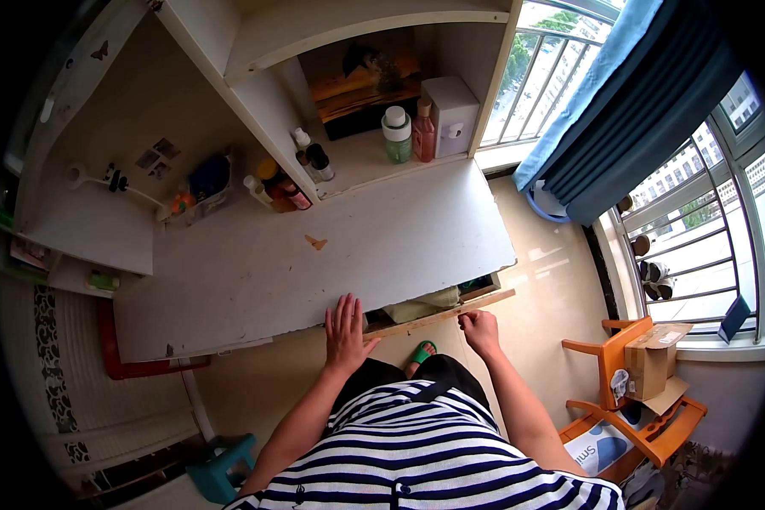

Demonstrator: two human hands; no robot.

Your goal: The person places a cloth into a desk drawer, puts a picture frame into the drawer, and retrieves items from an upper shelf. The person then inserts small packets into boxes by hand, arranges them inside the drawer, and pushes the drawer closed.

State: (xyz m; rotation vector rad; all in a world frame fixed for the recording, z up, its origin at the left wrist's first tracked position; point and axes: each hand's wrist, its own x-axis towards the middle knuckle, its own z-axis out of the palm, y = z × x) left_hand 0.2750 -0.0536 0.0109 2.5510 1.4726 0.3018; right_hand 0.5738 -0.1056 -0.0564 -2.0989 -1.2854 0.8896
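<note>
A white desk (382,229) stands before me, with a drawer (438,318) under its front edge pulled partway out. Light greenish cloth (421,304) shows inside the drawer, and part of its contents is hidden by the desktop. My left hand (345,336) lies with stretched fingers on the desk's front edge, its thumb close to the left end of the drawer front. Toward the right end, my right hand (479,331) is closed at the drawer front; its fingertips are partly hidden. A butterfly-shaped mark (315,243) is on the desktop.
A green bottle (397,136), a pink bottle (424,132) and a white box (452,117) stand on the shelf. At the right is an orange chair (616,365) with a cardboard box (650,365). A teal stool (221,470) stands lower left. A blue curtain (620,119) hangs by the window.
</note>
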